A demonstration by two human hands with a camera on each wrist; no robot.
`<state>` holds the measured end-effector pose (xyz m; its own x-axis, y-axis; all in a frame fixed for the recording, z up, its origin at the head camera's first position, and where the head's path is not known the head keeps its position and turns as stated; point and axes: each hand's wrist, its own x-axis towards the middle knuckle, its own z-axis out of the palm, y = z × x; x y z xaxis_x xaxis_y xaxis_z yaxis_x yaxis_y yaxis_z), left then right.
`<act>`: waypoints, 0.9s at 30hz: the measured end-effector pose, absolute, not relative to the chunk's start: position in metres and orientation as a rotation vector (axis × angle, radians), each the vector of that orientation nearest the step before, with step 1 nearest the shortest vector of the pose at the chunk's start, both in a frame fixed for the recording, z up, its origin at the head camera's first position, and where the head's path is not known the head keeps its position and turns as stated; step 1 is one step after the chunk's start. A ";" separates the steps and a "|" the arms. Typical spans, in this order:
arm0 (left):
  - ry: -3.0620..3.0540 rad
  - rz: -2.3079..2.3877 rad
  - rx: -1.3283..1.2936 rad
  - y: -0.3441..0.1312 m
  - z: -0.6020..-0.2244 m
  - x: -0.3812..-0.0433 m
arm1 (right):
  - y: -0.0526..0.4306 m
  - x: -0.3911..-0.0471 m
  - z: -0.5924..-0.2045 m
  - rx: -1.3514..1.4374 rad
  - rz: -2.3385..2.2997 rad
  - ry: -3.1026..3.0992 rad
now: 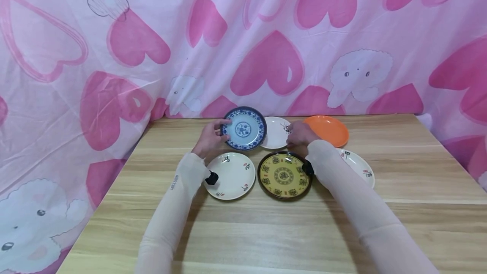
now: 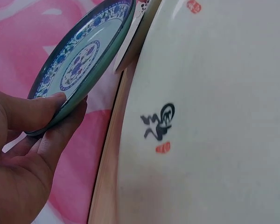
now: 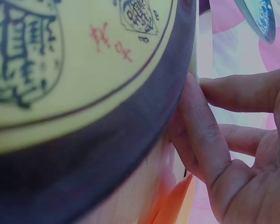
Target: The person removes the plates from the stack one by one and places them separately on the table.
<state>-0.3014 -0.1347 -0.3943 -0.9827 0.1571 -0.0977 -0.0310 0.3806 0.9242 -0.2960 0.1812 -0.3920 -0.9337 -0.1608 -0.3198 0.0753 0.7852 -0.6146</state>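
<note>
My left hand [image 1: 208,138] pinches the left rim of a blue-and-white patterned plate [image 1: 244,129], thumb on its face, and holds it tilted up off the wooden table [image 1: 399,172]. The left wrist view shows that hand [image 2: 18,163] on the blue plate [image 2: 84,60], beside a white plate [image 2: 210,116] with black and red marks. My right hand [image 1: 298,135] reaches to the right edge of a small white plate [image 1: 274,134] at the back, fingers fairly straight. In the right wrist view its fingers [image 3: 205,126] lie just past the yellow plate's dark rim [image 3: 107,154].
A white plate [image 1: 230,175] and a yellow dark-rimmed plate [image 1: 284,175] lie in front. An orange plate [image 1: 328,129] sits back right, and another white plate [image 1: 359,166] lies partly under my right forearm. A pink heart-print cloth [image 1: 266,54] hangs behind the table.
</note>
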 end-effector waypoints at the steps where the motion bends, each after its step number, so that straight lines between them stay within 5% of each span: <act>1: 2.473 1.654 0.117 -0.136 -0.395 -0.301 | 0.181 -0.296 -0.392 -0.064 -0.929 2.621; 27: 2.515 1.673 0.081 -0.171 -0.403 -0.299 | 0.183 -0.292 -0.391 -0.143 -0.851 2.690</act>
<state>-0.2993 -0.1715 -0.4027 -0.9914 0.1105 -0.0700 -0.0219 0.3875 0.9216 -0.2925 0.1827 -0.3905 -0.9452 -0.1879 -0.2669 -0.0001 0.8179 -0.5753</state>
